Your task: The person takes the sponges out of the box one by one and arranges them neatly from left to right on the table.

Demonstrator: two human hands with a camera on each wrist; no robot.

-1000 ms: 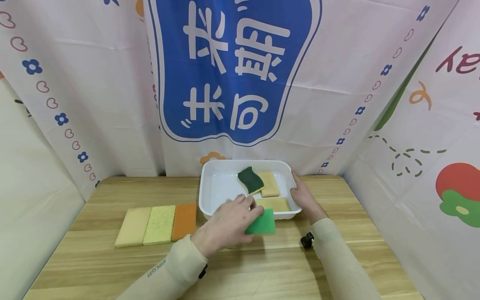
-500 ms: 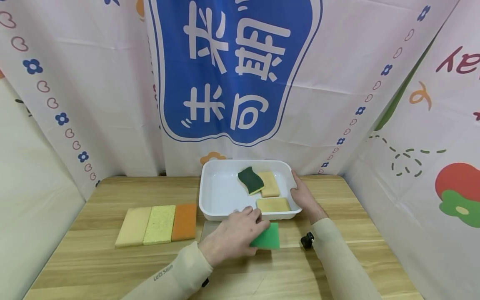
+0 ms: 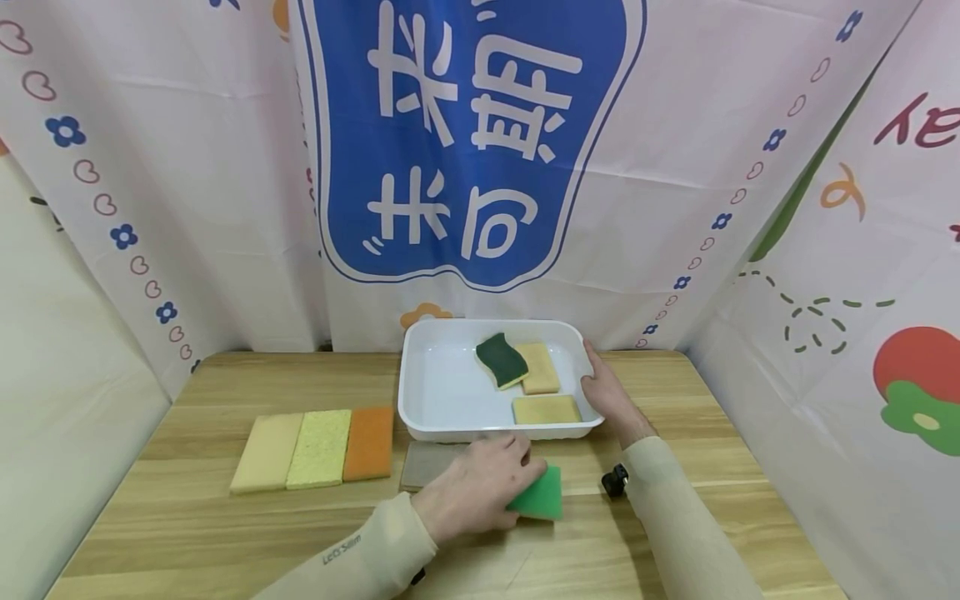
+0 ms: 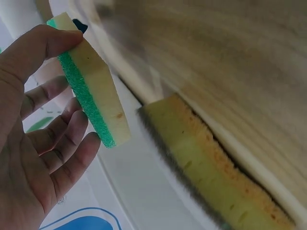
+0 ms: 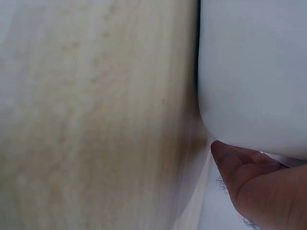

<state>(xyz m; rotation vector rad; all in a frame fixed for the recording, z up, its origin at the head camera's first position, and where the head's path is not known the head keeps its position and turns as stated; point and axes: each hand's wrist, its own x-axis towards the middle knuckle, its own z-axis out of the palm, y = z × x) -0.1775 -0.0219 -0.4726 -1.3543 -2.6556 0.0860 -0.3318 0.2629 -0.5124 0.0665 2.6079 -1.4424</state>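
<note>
My left hand (image 3: 480,487) pinches a scouring sponge (image 3: 540,493), green on one face and cream on the other, between thumb and fingertips. It is close over the table in front of the tray. Beside that hand a grey-topped sponge (image 3: 427,464) lies partly hidden; the left wrist view shows its yellow and orange layers (image 4: 192,153). At the right end of the white tray (image 3: 438,371), my right hand (image 3: 606,390) grips its side, the thumb against the outer wall (image 5: 254,96). Inside lie a wavy dark green sponge (image 3: 501,360) and two pale yellow sponges (image 3: 546,409).
Left of the tray, a cream sponge (image 3: 266,454), a speckled yellow-green sponge (image 3: 321,448) and an orange sponge (image 3: 369,443) lie side by side on the wooden table (image 3: 172,533). A printed white curtain (image 3: 240,208) hangs right behind the tray.
My left hand has moved toward me and slightly right with the green sponge, away from the tray's front edge. The grey-topped sponge has come into view. My right hand has stayed put.
</note>
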